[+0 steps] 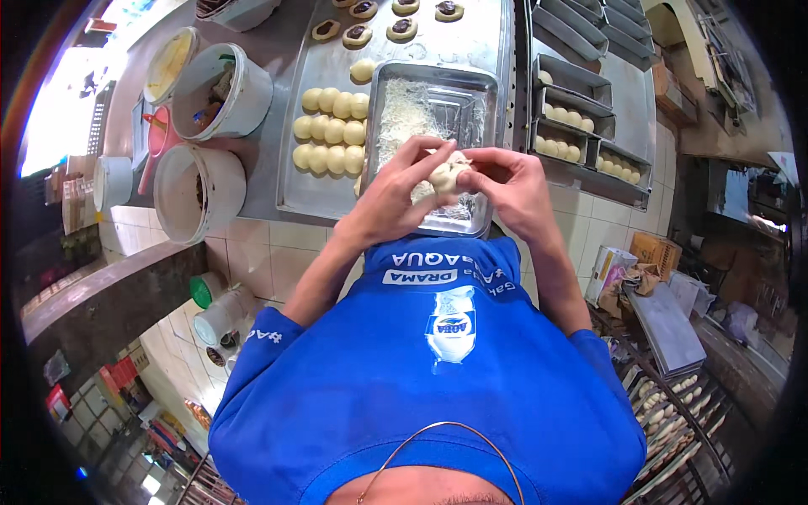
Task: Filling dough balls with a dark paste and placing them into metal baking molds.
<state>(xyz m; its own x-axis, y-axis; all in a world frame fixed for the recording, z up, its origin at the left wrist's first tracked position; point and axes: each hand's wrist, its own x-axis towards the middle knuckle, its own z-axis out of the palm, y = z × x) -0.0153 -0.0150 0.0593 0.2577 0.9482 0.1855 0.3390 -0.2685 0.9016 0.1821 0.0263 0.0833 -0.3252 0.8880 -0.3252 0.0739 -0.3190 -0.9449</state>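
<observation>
Left hand (402, 187) and right hand (512, 183): fingers closed round a pale, rounded, raw-dough piece (449, 174). Probably soft, light, tears easily; best pinched gently at edges.

Bakery wkrm: dough balls (334, 130) on lg. tray (320, 195), loaf tins (581, 82), loaded rack (676, 408).

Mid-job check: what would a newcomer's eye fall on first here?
First, the bright blue shirt filling the lower middle. Just above it, the left hand and right hand hold pale dough over a metal pan with white shreds. Left of that pan, rows of dough balls sit on a large tray.
</observation>
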